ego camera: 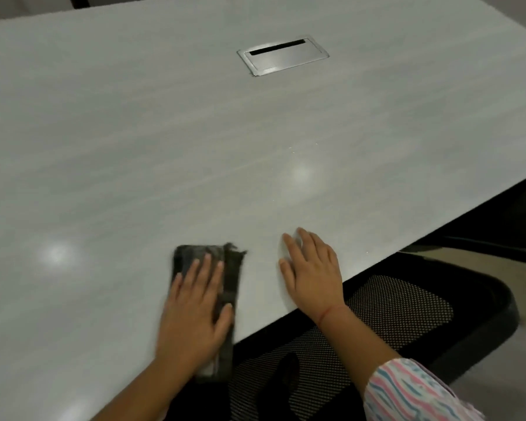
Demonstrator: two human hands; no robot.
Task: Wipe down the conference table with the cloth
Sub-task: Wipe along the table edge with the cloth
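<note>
A pale grey conference table (pixel 195 153) fills most of the head view. Near its front edge lies a dark folded cloth (pixel 228 268) with a frayed far corner. My left hand (pixel 195 311) presses flat on the cloth, fingers straight and spread; the hand and cloth look blurred. The cloth's near end hangs slightly over the table edge. To the right, my right hand (pixel 313 275) rests flat on the bare tabletop, fingers straight, a red thread at the wrist.
A metal cable hatch (pixel 283 56) with a dark slot is set into the table farther back. A black mesh office chair (pixel 377 323) stands under the front edge below my right arm. The table edge runs diagonally up to the right.
</note>
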